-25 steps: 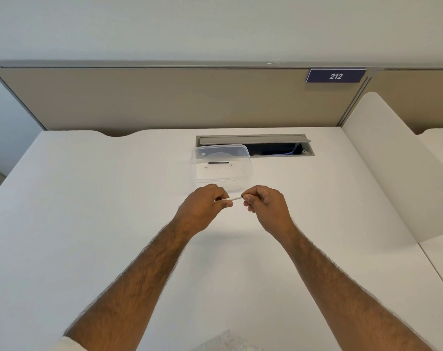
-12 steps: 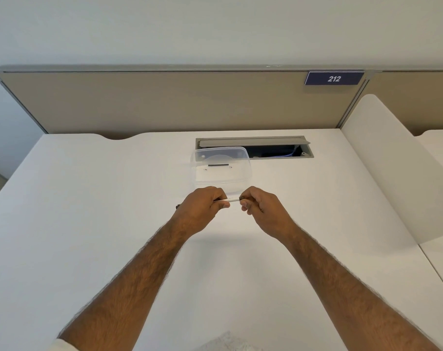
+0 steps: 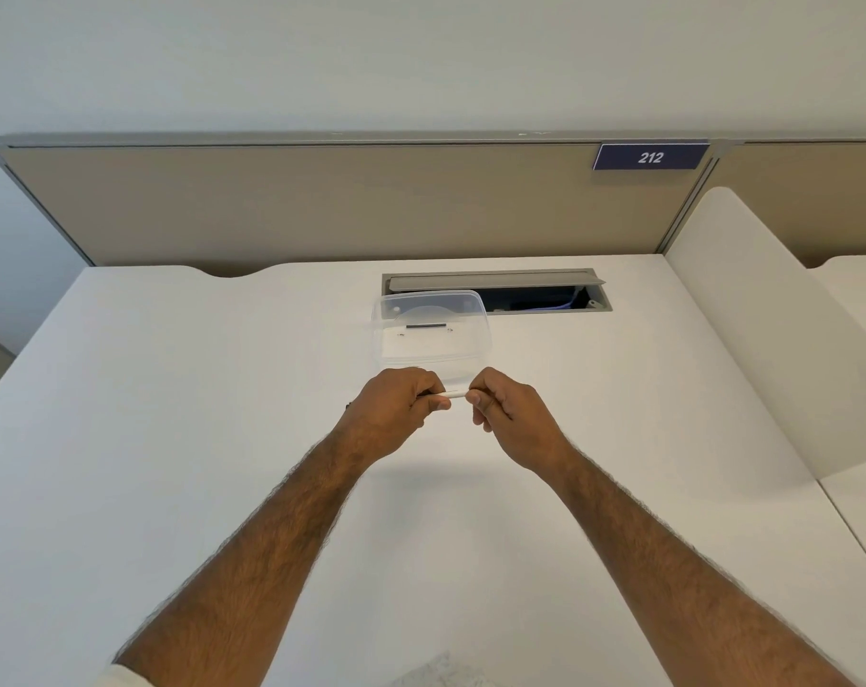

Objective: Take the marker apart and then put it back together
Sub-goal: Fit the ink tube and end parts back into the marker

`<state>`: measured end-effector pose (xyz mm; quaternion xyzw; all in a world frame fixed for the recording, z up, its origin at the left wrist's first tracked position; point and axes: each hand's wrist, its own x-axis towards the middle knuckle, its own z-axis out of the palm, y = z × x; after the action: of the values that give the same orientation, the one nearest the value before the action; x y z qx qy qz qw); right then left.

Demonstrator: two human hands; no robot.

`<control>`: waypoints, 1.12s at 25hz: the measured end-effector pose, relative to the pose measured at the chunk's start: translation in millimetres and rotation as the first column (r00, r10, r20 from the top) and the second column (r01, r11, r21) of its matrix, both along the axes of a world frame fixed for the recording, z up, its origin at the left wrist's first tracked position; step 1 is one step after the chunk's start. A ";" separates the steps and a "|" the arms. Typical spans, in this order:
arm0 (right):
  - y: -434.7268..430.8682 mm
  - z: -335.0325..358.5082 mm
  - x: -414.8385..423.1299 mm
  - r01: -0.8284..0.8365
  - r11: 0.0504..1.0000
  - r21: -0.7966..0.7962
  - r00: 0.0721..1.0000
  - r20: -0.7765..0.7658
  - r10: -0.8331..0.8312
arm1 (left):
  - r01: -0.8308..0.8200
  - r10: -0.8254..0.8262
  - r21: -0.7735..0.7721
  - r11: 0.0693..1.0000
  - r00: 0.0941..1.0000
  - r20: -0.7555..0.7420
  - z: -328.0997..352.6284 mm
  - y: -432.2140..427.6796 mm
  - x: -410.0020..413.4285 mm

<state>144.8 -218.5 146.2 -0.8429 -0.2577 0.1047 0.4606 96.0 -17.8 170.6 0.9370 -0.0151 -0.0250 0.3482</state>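
Note:
A thin white marker [image 3: 454, 394] lies level between my two hands, above the white desk [image 3: 173, 438]. Only a short white stretch of it shows between the fists. My left hand [image 3: 396, 411] is closed around its left part, and a small dark tip pokes out behind that hand at the wrist side. My right hand [image 3: 508, 414] pinches the marker's right end with thumb and fingers. The hands are almost touching. Whether the marker is in one piece or in parts is hidden by the fingers.
A clear plastic container [image 3: 431, 332] stands just beyond my hands. Behind it an open cable hatch [image 3: 545, 292] is set into the desk. A beige partition [image 3: 322, 205] with a "212" sign [image 3: 650, 156] closes the far edge; a white divider [image 3: 768, 339] rises at right.
My hands have drawn closer together, so less of the white marker shows between them. The marker has turned from slightly slanted to level. The container has not moved.

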 end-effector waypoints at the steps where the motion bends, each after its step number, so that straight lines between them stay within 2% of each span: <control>1: -0.3 0.7 0.2 0.001 1.000 -0.001 1.000 0.002 -0.001 | 0.002 -0.002 0.003 1.000 1.000 0.001 0.2 0.4 -0.1; 4: -0.4 0.4 -0.5 0.011 0.999 0.032 0.999 -0.049 -0.010 | 0.003 -0.004 0.048 0.999 1.000 0.018 1.4 -0.1 -1.1; 6: 0.7 -0.1 -1.8 0.033 0.997 0.072 0.994 -0.106 -0.025 | -0.014 0.014 0.022 1.000 1.000 0.012 2.2 0.0 -1.5; 9: 0.7 1.3 -0.9 0.052 0.993 0.104 0.991 -0.127 -0.038 | 0.002 -0.009 -0.096 0.995 0.997 -0.074 3.2 0.4 -2.8; 12: -1.2 1.5 1.0 0.028 0.998 0.058 0.997 -0.076 -0.024 | 0.021 -0.032 -0.070 0.997 0.986 -0.165 2.7 1.8 -0.9; 17: -0.8 -2.2 -0.3 0.040 0.996 0.079 0.996 -0.086 -0.033 | -0.043 0.046 0.044 0.998 0.997 -0.068 3.8 0.2 -1.2; 19: -1.5 -1.6 0.2 0.046 0.995 0.091 0.996 -0.084 -0.038 | -0.035 0.034 -0.016 0.999 0.998 -0.061 3.2 2.6 -1.1; 22: -4.9 1.1 2.4 0.056 0.994 0.094 0.995 -0.083 -0.048 | 0.013 -0.027 -0.100 0.995 0.989 -0.144 1.9 6.8 0.6; 24: -5.3 2.5 2.0 0.051 0.994 0.093 0.995 -0.086 -0.043 | 0.002 -0.011 -0.055 0.998 0.987 -0.161 1.2 6.9 0.7; 28: -2.3 2.7 -2.7 0.061 0.992 0.113 0.989 -0.138 -0.045 | -0.059 0.061 0.037 0.998 0.996 -0.070 2.5 5.9 1.8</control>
<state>142.1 -220.8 148.9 -0.8119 -0.2089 0.1340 0.5284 97.7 -11.9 173.1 0.9414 0.0259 -0.0481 0.3329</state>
